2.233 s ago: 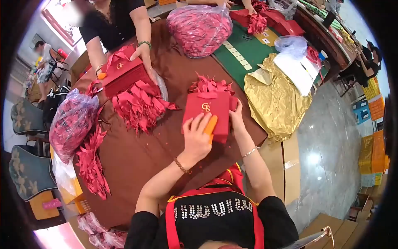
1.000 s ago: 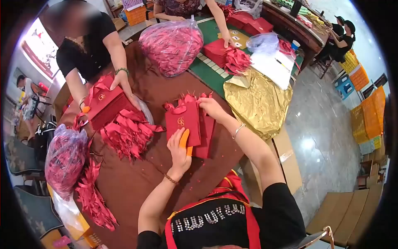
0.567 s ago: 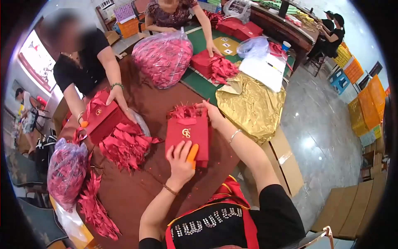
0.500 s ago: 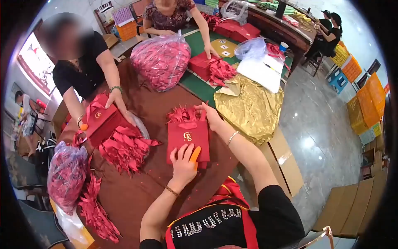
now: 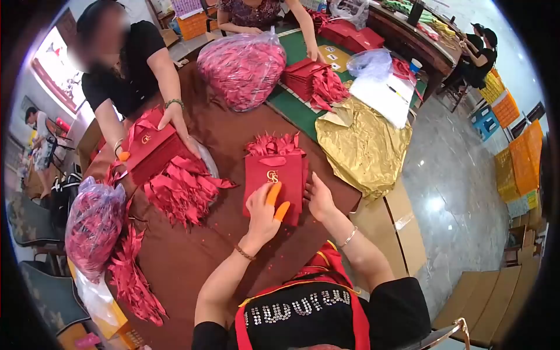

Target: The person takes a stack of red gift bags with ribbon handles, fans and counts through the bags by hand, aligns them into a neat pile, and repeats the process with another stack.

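Note:
A stack of red paper gift bags (image 5: pixel 259 173) with a gold logo lies on the brown table in front of me. Red ribbons (image 5: pixel 273 144) bunch at its top edge. My left hand (image 5: pixel 261 217) rests on the face of the top bag, orange covers on two of its digits, the fingers bent but apart. Beside the stack's right edge is my right hand (image 5: pixel 321 200), its fingers loosely spread and holding nothing I can see.
Across the table, a co-worker's hands hold another stack of red bags (image 5: pixel 154 153) above loose ribbons (image 5: pixel 181 189). Ribbon-filled plastic bags (image 5: pixel 242 70) stand at the back and left. Gold wrapping paper (image 5: pixel 364 146) and a white sheet (image 5: pixel 379 93) lie at the right.
My right hand has left the ribbons at the stack's top and come down to its right edge. My left hand still touches the bag front, its fingers shifted.

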Demonstrator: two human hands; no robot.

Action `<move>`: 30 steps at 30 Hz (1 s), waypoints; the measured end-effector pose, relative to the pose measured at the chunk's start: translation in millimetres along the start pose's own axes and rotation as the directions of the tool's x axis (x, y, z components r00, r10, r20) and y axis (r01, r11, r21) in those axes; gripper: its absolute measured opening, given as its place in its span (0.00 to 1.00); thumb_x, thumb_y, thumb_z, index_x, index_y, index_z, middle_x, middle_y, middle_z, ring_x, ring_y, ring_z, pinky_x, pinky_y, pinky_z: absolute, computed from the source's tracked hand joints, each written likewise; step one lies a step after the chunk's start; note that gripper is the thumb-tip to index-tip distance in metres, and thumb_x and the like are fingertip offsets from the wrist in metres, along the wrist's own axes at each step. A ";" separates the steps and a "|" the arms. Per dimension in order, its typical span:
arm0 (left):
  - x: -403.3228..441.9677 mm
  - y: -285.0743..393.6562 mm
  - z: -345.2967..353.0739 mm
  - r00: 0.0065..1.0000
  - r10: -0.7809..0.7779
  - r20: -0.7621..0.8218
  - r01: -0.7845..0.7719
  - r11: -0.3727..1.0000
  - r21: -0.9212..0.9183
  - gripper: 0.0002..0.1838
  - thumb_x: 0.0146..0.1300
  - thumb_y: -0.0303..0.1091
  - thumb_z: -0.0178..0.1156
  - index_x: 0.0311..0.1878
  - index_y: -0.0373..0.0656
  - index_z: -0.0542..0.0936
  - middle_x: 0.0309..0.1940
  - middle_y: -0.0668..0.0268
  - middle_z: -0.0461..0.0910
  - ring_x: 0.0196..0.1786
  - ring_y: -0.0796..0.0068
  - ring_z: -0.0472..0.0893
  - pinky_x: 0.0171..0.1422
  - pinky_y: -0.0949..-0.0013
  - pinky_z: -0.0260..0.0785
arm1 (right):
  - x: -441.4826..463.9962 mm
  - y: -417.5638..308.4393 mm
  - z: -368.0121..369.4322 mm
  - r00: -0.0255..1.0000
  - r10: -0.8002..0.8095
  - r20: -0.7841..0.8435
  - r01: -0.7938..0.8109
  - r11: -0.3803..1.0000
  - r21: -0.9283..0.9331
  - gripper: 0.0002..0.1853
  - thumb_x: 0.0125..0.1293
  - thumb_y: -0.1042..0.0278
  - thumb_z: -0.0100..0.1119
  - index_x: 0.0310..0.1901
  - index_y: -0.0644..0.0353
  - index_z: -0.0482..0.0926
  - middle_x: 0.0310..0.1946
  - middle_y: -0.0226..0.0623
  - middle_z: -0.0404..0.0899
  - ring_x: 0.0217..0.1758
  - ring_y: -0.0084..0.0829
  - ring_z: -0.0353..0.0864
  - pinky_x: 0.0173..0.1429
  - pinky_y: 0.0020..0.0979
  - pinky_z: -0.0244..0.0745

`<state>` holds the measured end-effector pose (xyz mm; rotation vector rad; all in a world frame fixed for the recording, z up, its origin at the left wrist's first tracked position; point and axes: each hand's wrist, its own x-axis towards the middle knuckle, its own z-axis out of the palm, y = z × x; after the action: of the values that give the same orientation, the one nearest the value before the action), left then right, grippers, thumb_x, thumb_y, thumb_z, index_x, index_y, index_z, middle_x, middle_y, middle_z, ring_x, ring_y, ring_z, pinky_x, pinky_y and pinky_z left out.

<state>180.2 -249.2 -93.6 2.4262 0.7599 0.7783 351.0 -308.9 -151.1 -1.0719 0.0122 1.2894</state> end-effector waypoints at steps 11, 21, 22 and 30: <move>33.4 -10.9 -66.8 0.924 -0.229 0.306 0.380 0.479 -0.791 0.47 0.54 0.42 0.66 0.69 0.36 0.48 0.60 0.59 0.66 0.61 0.72 0.67 0.65 0.68 0.57 | -57.4 -17.3 87.0 0.755 -0.332 0.566 0.640 0.562 -0.524 0.26 0.69 0.52 0.41 0.62 0.59 0.65 0.60 0.43 0.62 0.65 0.37 0.57 0.69 0.32 0.48; -9.2 -68.4 -64.9 0.846 -0.211 0.489 0.496 -0.023 -0.868 0.35 0.58 0.28 0.55 0.68 0.42 0.54 0.63 0.63 0.62 0.64 0.71 0.65 0.67 0.66 0.58 | -72.2 13.0 85.5 0.675 -0.334 0.658 0.672 -0.088 -0.735 0.22 0.61 0.66 0.54 0.58 0.58 0.70 0.61 0.43 0.61 0.59 0.41 0.62 0.62 0.39 0.58; -3.7 -69.8 -70.2 0.832 -0.245 0.498 0.509 -0.018 -0.860 0.31 0.59 0.32 0.57 0.65 0.38 0.59 0.61 0.63 0.66 0.61 0.72 0.68 0.64 0.68 0.61 | -68.9 18.7 81.3 0.642 -0.387 0.663 0.705 -0.042 -0.708 0.22 0.60 0.68 0.54 0.58 0.57 0.70 0.61 0.41 0.61 0.60 0.40 0.61 0.62 0.39 0.58; 35.3 -48.1 -74.2 0.800 -0.435 0.412 0.597 0.512 -0.618 0.32 0.58 0.39 0.62 0.62 0.37 0.61 0.54 0.62 0.72 0.56 0.74 0.71 0.60 0.70 0.63 | -62.6 21.0 55.2 0.623 -0.721 0.304 0.495 0.063 -0.867 0.40 0.47 0.54 0.69 0.62 0.53 0.62 0.66 0.50 0.48 0.67 0.49 0.51 0.68 0.48 0.47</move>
<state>140.0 -172.2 -54.7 1.3924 0.8299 0.4333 283.6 -323.3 -99.5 -1.8796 -1.0675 0.2067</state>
